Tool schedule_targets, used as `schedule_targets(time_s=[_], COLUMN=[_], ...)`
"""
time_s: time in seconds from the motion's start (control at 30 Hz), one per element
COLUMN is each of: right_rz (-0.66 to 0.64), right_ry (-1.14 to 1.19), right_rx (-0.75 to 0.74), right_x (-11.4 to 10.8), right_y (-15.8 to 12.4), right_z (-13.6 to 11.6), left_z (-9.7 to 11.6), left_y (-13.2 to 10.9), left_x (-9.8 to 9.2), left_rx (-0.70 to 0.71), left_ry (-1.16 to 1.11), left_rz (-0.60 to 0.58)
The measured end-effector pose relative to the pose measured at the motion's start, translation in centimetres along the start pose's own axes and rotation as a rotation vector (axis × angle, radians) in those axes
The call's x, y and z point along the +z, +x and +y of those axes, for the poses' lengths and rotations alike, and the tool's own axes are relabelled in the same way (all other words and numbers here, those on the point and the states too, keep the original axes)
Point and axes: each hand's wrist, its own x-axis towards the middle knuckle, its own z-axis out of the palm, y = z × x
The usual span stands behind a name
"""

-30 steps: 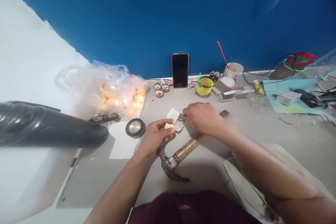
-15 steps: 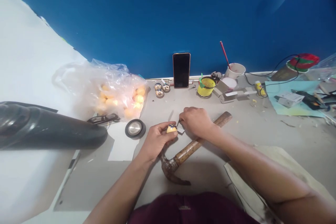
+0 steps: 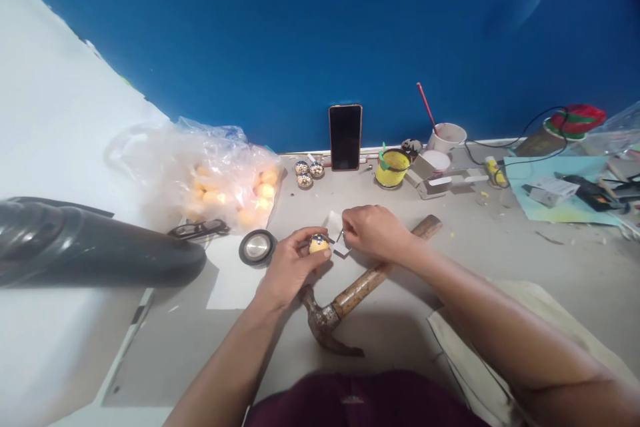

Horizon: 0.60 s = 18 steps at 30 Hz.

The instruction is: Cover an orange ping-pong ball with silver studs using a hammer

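While a hammer [image 3: 357, 290] lies close by on the tabletop [image 3: 320, 203], the left hand [image 3: 290, 263] beyond its head pinches a yellow ball [image 3: 319, 245], patterned on top, between fingers and thumb. Beside a white piece [image 3: 333, 219], the right hand [image 3: 373, 230] has its fingers drawn together; what they grip cannot be told. Farther off, shiny balls [image 3: 304, 180] sit near a phone [image 3: 345, 137].
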Motion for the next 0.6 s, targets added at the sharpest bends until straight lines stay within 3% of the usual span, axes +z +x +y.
schedule_targets(time_s=[0.1, 0.33, 0.47, 0.6], right_rz=[0.044, 0.019, 0.014, -0.051], right_ry=[0.101, 0.325, 0.596, 1.029], right_rx=[-0.060, -0.103, -0.070, -0.109], right_x=[0.6, 0.4, -0.5, -0.7], right_y=[0.3, 0.5, 0.2, -0.1], right_z=[0.7, 2.1, 2.1, 1.7], left_z=[0.4, 0.2, 0.2, 0.1], left_y=[-0.3, -0.6, -0.6, -0.7], left_x=[-0.3, -0.5, -0.5, -0.4], left_rx=[0.027, 0.022, 0.058, 0.129], left_ry=[-0.008, -0.137, -0.092, 0.055], left_rz=[0.026, -0.047, -0.020, 0.056])
